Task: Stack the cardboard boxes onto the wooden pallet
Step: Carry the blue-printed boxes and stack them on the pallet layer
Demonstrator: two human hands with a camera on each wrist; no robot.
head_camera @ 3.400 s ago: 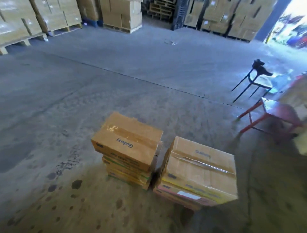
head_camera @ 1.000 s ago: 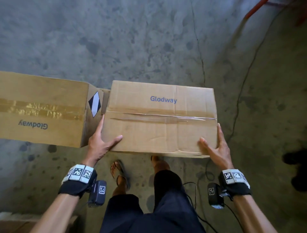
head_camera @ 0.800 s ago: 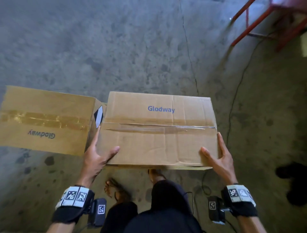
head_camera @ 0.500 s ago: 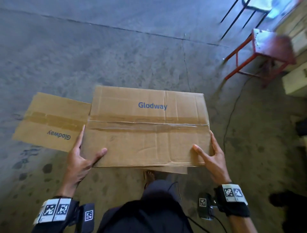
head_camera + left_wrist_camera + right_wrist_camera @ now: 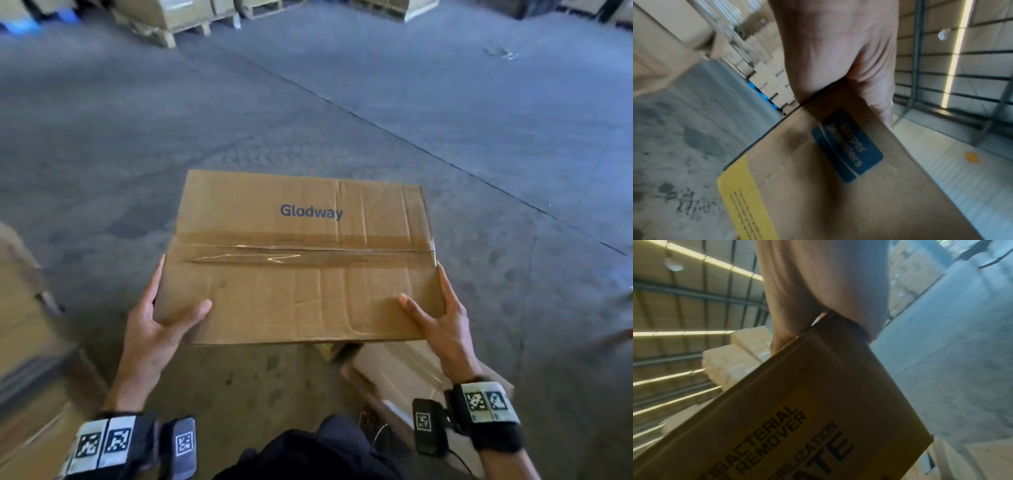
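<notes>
I hold a brown cardboard box [image 5: 301, 260] printed "Glodway", taped along its top seam, up in front of me and above the floor. My left hand [image 5: 161, 322] grips its near left corner, thumb on top and fingers along the side. At the near right corner my right hand [image 5: 442, 322] grips it the same way. In the left wrist view the left hand [image 5: 834, 48] clasps the box [image 5: 838, 178] by an edge near a blue label. The right wrist view has the right hand [image 5: 818, 280] on a box [image 5: 807, 402] face with black print. No empty pallet is in view.
Another cardboard box [image 5: 404, 373] lies on the floor below my right wrist. A blurred box [image 5: 20, 325] fills the left edge. Loaded pallets [image 5: 171, 17] stand far back across the grey concrete floor [image 5: 342, 102].
The box has come up off the stack in both hands and the view has swung up toward the open floor. The neighbouring box has slid to the left edge of the picture.
</notes>
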